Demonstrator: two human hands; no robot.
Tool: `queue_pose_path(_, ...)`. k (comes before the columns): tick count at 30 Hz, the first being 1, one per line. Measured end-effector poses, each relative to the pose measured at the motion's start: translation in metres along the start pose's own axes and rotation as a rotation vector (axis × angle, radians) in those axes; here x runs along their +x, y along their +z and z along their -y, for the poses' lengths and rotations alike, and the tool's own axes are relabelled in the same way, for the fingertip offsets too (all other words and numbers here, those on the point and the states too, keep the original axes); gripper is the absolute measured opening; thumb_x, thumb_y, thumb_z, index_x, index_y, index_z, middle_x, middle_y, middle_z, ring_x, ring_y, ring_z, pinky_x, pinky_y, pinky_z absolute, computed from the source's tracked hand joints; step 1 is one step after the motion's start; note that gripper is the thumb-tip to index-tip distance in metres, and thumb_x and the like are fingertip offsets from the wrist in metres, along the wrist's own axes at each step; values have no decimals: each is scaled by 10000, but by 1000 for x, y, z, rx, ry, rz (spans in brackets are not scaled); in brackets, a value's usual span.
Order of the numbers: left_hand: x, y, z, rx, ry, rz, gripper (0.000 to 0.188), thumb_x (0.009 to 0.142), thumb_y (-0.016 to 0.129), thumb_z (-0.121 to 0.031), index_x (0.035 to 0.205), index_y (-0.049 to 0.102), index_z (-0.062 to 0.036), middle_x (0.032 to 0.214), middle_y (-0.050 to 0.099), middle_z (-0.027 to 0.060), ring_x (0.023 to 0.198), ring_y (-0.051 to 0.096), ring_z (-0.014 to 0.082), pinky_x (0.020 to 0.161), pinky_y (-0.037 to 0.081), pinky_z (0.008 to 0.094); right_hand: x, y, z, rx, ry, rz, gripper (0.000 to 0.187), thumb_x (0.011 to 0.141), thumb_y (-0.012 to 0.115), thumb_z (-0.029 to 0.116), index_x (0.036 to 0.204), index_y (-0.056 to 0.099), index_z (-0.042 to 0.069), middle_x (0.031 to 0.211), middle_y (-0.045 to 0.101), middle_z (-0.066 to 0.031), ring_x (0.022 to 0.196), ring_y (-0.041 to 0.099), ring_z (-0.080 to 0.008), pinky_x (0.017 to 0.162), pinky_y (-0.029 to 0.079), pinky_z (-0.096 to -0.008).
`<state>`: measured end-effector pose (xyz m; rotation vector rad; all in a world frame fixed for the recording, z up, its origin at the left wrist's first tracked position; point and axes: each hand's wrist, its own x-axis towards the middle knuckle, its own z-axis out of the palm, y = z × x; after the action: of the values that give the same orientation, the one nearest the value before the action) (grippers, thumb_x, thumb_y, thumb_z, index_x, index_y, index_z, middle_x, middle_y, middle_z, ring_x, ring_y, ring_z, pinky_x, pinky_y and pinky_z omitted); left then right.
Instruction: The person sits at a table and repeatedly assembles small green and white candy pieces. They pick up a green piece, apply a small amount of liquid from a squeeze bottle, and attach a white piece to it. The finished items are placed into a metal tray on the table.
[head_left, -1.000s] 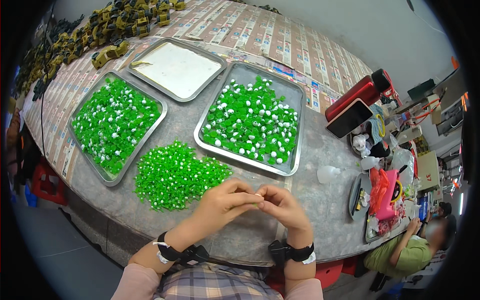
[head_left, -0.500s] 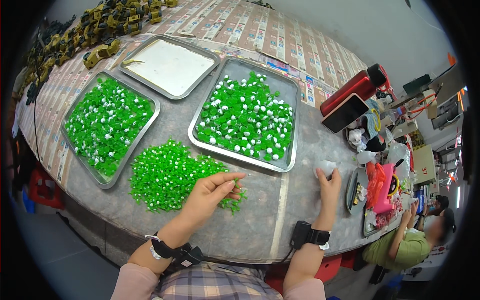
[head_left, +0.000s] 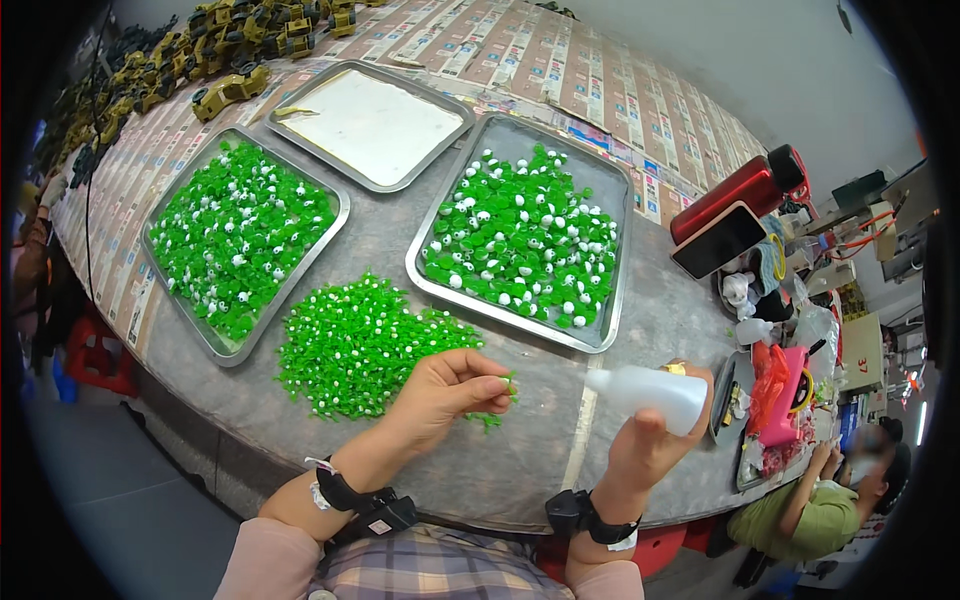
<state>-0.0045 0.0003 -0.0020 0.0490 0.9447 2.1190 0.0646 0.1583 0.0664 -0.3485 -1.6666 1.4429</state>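
Note:
My left hand [head_left: 440, 398] is closed in a pinch on a small green plastic piece [head_left: 512, 386], above the near edge of a pile of tiny green-and-white parts [head_left: 365, 350]. My right hand [head_left: 642, 455] grips a translucent white squeeze bottle [head_left: 660, 396]. The bottle lies tipped on its side in the air, its nozzle pointing left toward my left hand, with a gap between the nozzle and the green piece. Behind the hands stands a metal tray [head_left: 500, 313] of green pieces with white eyeball-like balls. A similar filled tray [head_left: 290, 290] sits to the left.
A tray with a white sheet [head_left: 378, 128] lies at the back. To the right are a red flask [head_left: 735, 195], a phone [head_left: 718, 240] and a pink container [head_left: 783, 395] among clutter. Olive toy vehicles [head_left: 230, 90] are heaped far left. A co-worker in green [head_left: 800, 520] sits at right.
My right hand has raised the bottle and tipped it sideways, its nozzle now facing left. My left hand stays pinched near the pile; the whole view has shifted slightly.

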Motion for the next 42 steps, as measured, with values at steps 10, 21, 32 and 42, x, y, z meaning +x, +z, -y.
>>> queue_pose_path(10, 0, 4, -1, 9, -26, -41, 80, 749, 571, -60, 804, 539, -11, 724, 585, 76, 645, 573, 146, 615, 479, 257, -12, 5, -14, -89, -292, 136, 549, 540, 738, 422, 817, 456, 41, 660, 444, -20, 554, 408, -138, 505, 326, -258)
queue_pose_path(21, 0, 4, -1, 55, -21, -33, 81, 760, 562, -72, 799, 534, -7, 730, 582, 79, 649, 569, 139, 610, 476, 252, -13, 6, -16, -160, -321, 194, 537, 554, 728, 428, 801, 456, 36, 653, 453, -19, 555, 424, -141, 493, 337, -256)
queue_pose_path(32, 1, 3, -2, 61, -44, -27, 101, 759, 571, -105, 789, 542, -13, 726, 596, 92, 635, 574, 136, 599, 479, 252, -11, 3, -19, -129, -324, 102, 540, 566, 716, 439, 805, 456, 30, 695, 440, -31, 578, 425, -150, 518, 341, -269)
queue_pose_path(42, 0, 4, 2, 241, 171, -83, 69, 741, 568, -23, 806, 558, -3, 737, 586, 72, 680, 567, 124, 638, 468, 233, -12, 1, -18, -141, -241, 54, 558, 605, 635, 524, 773, 433, 32, 658, 394, -24, 555, 420, -145, 533, 345, -270)
